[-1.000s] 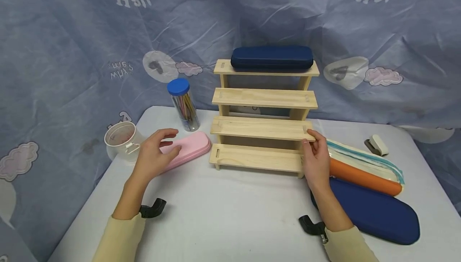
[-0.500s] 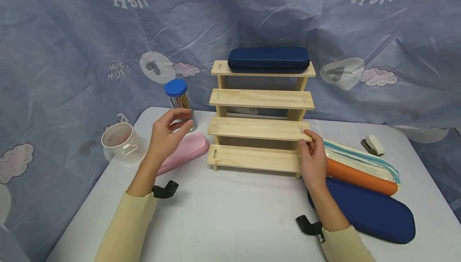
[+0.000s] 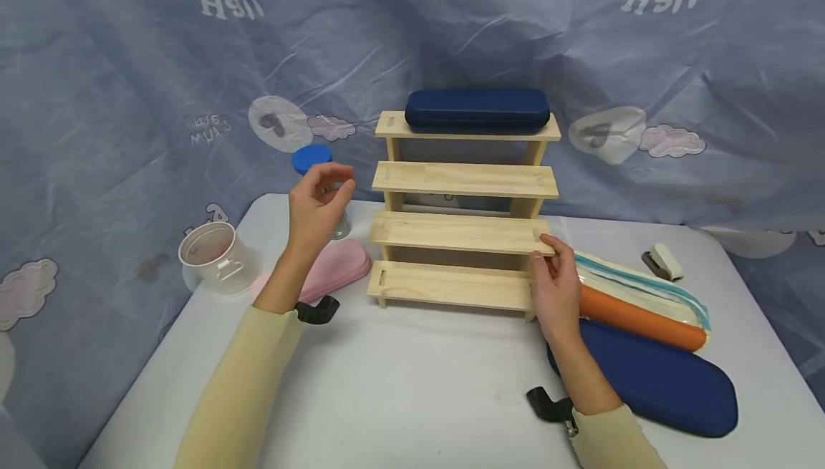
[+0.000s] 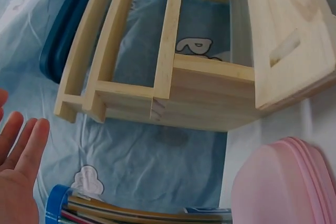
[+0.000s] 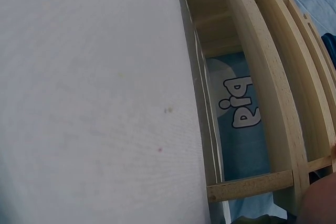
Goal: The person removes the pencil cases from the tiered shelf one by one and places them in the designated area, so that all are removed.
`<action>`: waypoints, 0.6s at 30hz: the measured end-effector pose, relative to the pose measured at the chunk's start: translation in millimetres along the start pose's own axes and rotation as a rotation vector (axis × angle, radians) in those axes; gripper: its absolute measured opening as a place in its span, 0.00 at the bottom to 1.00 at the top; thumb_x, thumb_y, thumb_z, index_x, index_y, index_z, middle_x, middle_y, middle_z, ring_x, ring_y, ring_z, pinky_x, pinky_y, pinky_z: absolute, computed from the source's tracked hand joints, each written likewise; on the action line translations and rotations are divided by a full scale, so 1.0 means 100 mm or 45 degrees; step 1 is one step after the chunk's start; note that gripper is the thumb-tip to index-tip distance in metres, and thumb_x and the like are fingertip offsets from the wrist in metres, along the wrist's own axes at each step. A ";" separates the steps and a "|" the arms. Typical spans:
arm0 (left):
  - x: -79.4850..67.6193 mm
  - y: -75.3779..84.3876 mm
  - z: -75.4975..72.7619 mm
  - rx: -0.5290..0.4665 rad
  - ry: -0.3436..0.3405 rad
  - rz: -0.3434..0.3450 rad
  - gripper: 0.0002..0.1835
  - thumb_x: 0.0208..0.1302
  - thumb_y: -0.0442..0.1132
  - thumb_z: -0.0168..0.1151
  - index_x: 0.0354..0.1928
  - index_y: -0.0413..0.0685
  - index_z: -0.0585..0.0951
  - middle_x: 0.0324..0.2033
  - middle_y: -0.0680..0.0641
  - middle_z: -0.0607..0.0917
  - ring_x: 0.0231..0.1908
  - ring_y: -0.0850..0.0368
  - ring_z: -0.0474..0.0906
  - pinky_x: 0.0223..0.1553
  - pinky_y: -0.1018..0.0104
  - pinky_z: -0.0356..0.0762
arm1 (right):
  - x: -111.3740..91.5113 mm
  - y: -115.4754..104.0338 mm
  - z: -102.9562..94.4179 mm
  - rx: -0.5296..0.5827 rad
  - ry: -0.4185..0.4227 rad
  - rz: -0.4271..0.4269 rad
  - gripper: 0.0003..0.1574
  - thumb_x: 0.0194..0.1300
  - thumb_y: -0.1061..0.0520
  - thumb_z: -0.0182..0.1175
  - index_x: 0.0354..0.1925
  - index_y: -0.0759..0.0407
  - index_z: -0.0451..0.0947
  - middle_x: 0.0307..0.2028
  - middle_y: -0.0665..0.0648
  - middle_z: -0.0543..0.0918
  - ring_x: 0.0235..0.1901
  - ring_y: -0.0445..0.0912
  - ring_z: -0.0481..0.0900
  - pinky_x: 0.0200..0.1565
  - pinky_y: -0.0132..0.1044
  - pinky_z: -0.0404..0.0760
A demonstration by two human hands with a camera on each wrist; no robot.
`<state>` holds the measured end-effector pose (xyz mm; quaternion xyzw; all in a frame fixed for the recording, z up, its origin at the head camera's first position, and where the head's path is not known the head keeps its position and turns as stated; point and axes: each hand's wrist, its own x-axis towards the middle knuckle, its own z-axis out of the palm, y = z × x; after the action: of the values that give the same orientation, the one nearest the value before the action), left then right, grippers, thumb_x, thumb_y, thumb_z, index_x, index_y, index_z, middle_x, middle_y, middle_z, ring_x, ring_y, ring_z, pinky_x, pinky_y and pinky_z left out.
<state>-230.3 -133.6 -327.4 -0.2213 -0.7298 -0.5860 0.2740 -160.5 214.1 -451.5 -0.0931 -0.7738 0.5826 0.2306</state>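
My left hand [image 3: 319, 204] is raised in front of the blue-lidded pencil jar [image 3: 311, 157], holding nothing; its fingers are loosely bent in the head view. In the left wrist view, fingers [image 4: 30, 148] stand fairly straight, apart from the wooden stepped rack [image 4: 165, 85]. The jar [image 4: 152, 208] lies along the bottom of that view. My right hand [image 3: 557, 286] pinches the right end of the rack's second-lowest board [image 3: 457, 231]. Only a blurred part of this hand [image 5: 319, 200] shows in the right wrist view. On the top board lies a dark blue pencil case [image 3: 477, 109].
A pink case [image 3: 338, 268] and a white cup [image 3: 222, 258] are at left. Right of the rack lie an orange-and-cream zip pouch [image 3: 644, 308], a flat navy case [image 3: 664, 383] and a small black-and-white stapler-like object [image 3: 664, 261]. A printed curtain [image 3: 129, 97] hangs behind the white table [image 3: 399, 390].
My left hand has moved up and right, from over the pink case to in front of the jar. The right hand stays at the board's end.
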 end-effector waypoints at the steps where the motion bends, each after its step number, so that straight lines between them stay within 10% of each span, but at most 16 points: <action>1: 0.03 0.00 0.02 -0.011 -0.005 -0.001 0.12 0.62 0.26 0.62 0.47 0.30 0.78 0.43 0.35 0.82 0.43 0.46 0.80 0.44 0.57 0.81 | 0.01 0.01 0.00 0.005 0.005 -0.002 0.23 0.71 0.44 0.53 0.63 0.39 0.69 0.27 0.56 0.69 0.26 0.46 0.67 0.25 0.31 0.67; 18: 0.46 0.03 0.24 0.003 -0.112 0.003 0.22 0.61 0.28 0.62 0.56 0.32 0.71 0.49 0.31 0.78 0.51 0.38 0.75 0.52 0.46 0.73 | -0.14 -0.40 -0.07 -0.022 -0.021 -0.004 0.24 0.74 0.53 0.51 0.65 0.54 0.68 0.24 0.56 0.67 0.26 0.44 0.66 0.26 0.31 0.66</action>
<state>-266.5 -109.2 -298.5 -0.2475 -0.7415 -0.5744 0.2427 -139.7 202.1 -416.0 -0.0892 -0.7808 0.5762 0.2243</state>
